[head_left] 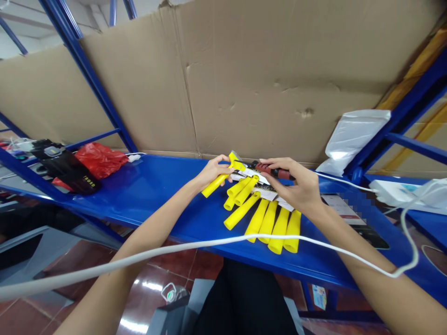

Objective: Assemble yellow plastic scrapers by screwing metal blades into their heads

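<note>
My left hand (213, 170) grips a yellow tool with a hollow tubular handle (213, 187) and a wider head, its fingers closed near the head. Wrapped around a screwdriver with a red and black handle (264, 168) is my right hand (299, 184). The screwdriver's thin shaft points left, to the head of the yellow tool; whether its tip touches is too small to tell. Several more yellow tubular-handled tools (256, 218) lie fanned out on the blue table (150, 186) below both hands, with white labels or papers among their heads.
A white cable (195, 244) crosses in front of my arms. At the left stand a black bottle (75, 170) and a red plastic bag (101, 158). On the right are a phone-like device (349, 216), a white power strip (391, 191) and a white pouch (354, 139). Cardboard (261, 83) backs the table.
</note>
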The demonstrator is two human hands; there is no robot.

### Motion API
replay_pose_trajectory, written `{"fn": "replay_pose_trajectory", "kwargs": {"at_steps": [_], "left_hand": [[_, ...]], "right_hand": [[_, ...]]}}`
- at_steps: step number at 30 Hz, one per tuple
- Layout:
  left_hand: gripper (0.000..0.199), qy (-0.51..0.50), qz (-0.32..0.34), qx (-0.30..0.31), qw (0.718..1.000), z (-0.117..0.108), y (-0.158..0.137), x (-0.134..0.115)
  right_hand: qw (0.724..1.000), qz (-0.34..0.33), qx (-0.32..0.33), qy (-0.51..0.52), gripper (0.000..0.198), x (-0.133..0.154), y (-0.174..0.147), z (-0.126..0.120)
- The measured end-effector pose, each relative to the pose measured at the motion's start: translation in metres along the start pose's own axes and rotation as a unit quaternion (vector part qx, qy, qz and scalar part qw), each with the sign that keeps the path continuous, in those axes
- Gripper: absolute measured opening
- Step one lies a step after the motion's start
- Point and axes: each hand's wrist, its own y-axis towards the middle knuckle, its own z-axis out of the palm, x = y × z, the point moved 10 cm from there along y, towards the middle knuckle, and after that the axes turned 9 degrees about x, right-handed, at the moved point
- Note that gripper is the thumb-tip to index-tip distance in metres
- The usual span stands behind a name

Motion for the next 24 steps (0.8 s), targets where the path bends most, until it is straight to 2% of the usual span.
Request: {"fn": "replay_pose_trajectory", "kwargs": {"at_steps": [6,10,13,16,18,24], "left_hand": [[0.054,0.008,0.012,-0.009,1.0,0.004,0.001,-0.004],[0.055,0.014,0.018,-0.026,0.999,0.005,0.0,-0.005],[0.056,0.013,0.021,-0.036,0.999,0.004,0.0,-0.004],[0.054,0.007,0.018,-0.046,0.999,0.003,0.0,-0.003],[0.053,0.004,0.014,-0.053,0.998,0.002,-0.001,-0.002],[0.055,0.007,0.025,-0.056,0.998,0.001,-0.002,-0.006]], "right_hand": [[0.996,0.03,-0.068,-0.053,0.024,-0.005,-0.004,-0.012],[0.988,0.085,-0.108,-0.069,0.029,-0.015,-0.006,-0.019],[0.99,0.106,-0.096,-0.011,0.036,-0.024,-0.004,-0.017],[0.993,0.083,-0.048,0.063,0.045,-0.026,-0.001,-0.007],[0.995,0.079,-0.032,0.054,0.042,-0.026,0.0,-0.005],[0.99,0.12,-0.046,-0.052,0.027,-0.034,-0.004,-0.012]]}}
